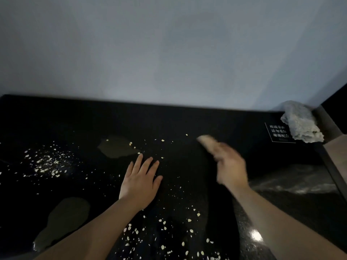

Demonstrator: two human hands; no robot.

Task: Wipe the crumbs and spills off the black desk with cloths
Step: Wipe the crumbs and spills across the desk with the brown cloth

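Note:
The black desk (56,119) fills the lower half of the head view. Pale crumbs (45,164) lie scattered at the left, with more crumbs along the near edge between my arms. One murky spill (116,147) sits in the middle, and a second spill (63,220) lies at the near left. A crumpled grey cloth (302,122) rests at the far right corner. My left hand (140,182) lies flat on the desk with its fingers spread, just right of the middle spill. My right hand (229,166) is blurred by motion, well short of the cloth, and its grip is unreadable.
A pale wall runs along the desk's far edge. A small black sign with white characters (277,132) lies beside the grey cloth. A wooden ledge (336,152) borders the desk on the right. Shiny wet streaks (293,182) show on the desk's right part.

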